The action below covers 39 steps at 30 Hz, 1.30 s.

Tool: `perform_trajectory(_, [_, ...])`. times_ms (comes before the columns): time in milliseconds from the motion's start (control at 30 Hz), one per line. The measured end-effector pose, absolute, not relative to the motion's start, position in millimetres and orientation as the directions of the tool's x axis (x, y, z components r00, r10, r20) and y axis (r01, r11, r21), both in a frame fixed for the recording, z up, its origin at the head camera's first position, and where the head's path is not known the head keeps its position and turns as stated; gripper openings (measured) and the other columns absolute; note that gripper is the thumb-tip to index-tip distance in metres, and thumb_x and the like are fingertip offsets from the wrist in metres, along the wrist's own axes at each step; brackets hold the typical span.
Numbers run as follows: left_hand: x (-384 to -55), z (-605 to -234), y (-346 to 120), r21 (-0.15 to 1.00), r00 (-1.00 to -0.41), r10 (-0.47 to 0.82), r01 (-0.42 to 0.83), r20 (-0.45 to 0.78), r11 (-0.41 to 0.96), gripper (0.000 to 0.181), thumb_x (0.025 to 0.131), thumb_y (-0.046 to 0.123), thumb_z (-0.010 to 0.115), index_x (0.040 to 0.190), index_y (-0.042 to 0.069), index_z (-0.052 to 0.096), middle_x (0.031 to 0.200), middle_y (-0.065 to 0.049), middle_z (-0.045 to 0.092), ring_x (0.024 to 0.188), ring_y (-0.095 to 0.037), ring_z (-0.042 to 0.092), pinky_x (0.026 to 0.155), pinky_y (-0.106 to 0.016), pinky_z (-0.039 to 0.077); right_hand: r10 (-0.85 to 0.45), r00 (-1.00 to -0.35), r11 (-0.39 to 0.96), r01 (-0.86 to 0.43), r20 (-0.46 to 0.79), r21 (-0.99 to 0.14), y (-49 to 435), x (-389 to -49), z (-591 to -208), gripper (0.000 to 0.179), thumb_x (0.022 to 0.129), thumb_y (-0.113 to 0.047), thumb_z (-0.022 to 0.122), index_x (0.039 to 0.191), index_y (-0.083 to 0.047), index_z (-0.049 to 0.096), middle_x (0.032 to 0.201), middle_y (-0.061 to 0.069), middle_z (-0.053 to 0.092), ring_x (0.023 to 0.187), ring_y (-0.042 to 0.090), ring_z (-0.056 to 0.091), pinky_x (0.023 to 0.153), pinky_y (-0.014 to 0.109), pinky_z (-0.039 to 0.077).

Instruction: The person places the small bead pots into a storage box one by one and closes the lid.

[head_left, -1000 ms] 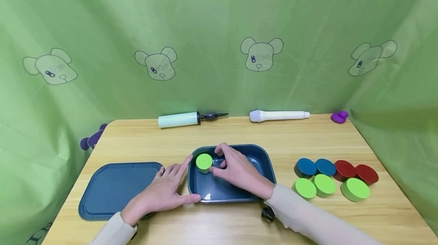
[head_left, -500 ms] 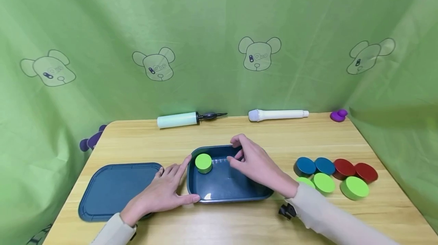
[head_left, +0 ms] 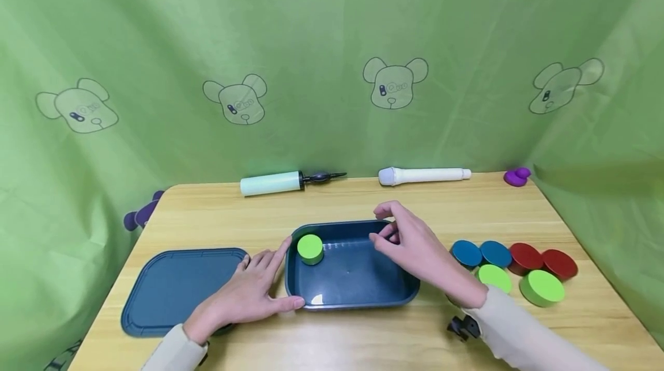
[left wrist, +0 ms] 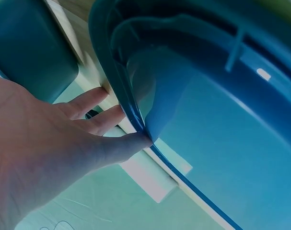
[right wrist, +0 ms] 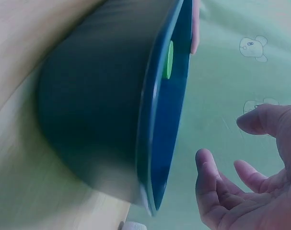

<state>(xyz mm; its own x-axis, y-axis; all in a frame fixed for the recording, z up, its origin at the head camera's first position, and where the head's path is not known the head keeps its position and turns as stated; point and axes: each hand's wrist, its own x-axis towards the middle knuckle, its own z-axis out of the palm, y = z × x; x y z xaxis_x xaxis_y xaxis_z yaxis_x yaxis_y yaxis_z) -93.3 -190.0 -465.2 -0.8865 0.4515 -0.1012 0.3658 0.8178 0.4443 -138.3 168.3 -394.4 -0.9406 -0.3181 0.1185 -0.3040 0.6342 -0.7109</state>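
Note:
A deep blue plastic box (head_left: 353, 281) stands on the table, with one lime-green round block (head_left: 310, 249) upright in its far left corner. My left hand (head_left: 249, 293) rests against the box's left side, thumb and fingers extended. In the left wrist view its thumb touches the box rim (left wrist: 131, 110). Above the right part of the box, my right hand (head_left: 415, 247) hovers with loosely bent fingers and nothing in them. The right wrist view has that hand (right wrist: 255, 187) apart from the rim, with a gap between thumb and fingers.
A flat blue lid (head_left: 176, 287) lies left of the box. At right sit two blue blocks (head_left: 495, 254), two red blocks (head_left: 525, 257) and green blocks (head_left: 542, 288), partly behind my right forearm. A hand pump (head_left: 272, 183), a toy microphone (head_left: 427, 175) and a purple object (head_left: 516, 176) line the back edge.
My right hand has moved right, away from the green block in the box, and its forearm now hides one green block on the table. The left hand stays in place.

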Motion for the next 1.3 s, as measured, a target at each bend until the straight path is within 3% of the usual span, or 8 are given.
perform_trajectory(300, [-93, -467, -190, 0.443, -0.888, 0.446, 0.358, -0.109, 0.822, 0.119, 0.093, 0.085, 0.061, 0.177, 0.034, -0.005, 0.165, -0.022, 0.044, 0.153, -0.049, 0.037, 0.119, -0.081, 0.016, -0.264, -0.957, 0.626, -0.267, 0.123, -0.733, 204, -129, -380, 0.042, 0.104, -0.022, 0.076, 0.141, -0.01, 0.057, 0.128, 0.011, 0.068, 0.103, 0.022, 0.071, 0.086, 0.039, 0.061])
perform_trajectory(700, [-93, -465, -188, 0.451, -0.889, 0.446, 0.357, -0.105, 0.818, 0.119, 0.093, 0.084, 0.062, 0.177, 0.032, -0.003, 0.166, -0.023, 0.042, 0.153, -0.05, 0.037, 0.118, -0.082, 0.016, -0.196, -0.966, 0.665, -0.256, 0.167, -0.701, 251, -112, -379, 0.05, 0.106, -0.026, 0.075, 0.147, -0.006, 0.052, 0.14, 0.011, 0.063, 0.104, 0.022, 0.069, 0.083, 0.025, 0.057])
perform_trajectory(867, [-91, -468, -187, 0.455, -0.892, 0.438, 0.345, -0.114, 0.821, 0.119, 0.093, 0.085, 0.062, 0.177, 0.034, -0.004, 0.166, -0.023, 0.042, 0.153, -0.05, 0.037, 0.119, -0.081, 0.017, -0.169, -0.973, 0.683, -0.231, 0.158, -0.693, 266, -106, -384, 0.05, 0.106, -0.029, 0.075, 0.146, -0.008, 0.052, 0.134, 0.008, 0.063, 0.094, 0.022, 0.069, 0.079, 0.023, 0.054])
perform_trajectory(1100, [-91, -468, -187, 0.463, -0.889, 0.442, 0.345, -0.117, 0.817, 0.117, 0.093, 0.084, 0.062, 0.177, 0.033, -0.001, 0.166, -0.023, 0.042, 0.152, -0.05, 0.038, 0.119, -0.081, 0.018, -0.119, -0.981, 0.714, -0.192, 0.154, -0.674, 289, -101, -384, 0.053, 0.106, -0.029, 0.075, 0.149, -0.008, 0.052, 0.11, 0.007, 0.066, 0.082, 0.019, 0.067, 0.072, 0.023, 0.051])
perform_trajectory(1300, [-91, -465, -188, 0.456, -0.891, 0.437, 0.342, -0.12, 0.822, 0.118, 0.093, 0.084, 0.062, 0.177, 0.033, -0.002, 0.167, -0.023, 0.041, 0.152, -0.05, 0.038, 0.119, -0.08, 0.017, -0.064, -0.986, 0.724, -0.153, 0.155, -0.673, 311, -98, -382, 0.057, 0.107, -0.028, 0.074, 0.152, -0.004, 0.049, 0.114, 0.011, 0.064, 0.083, 0.015, 0.063, 0.069, 0.021, 0.05])
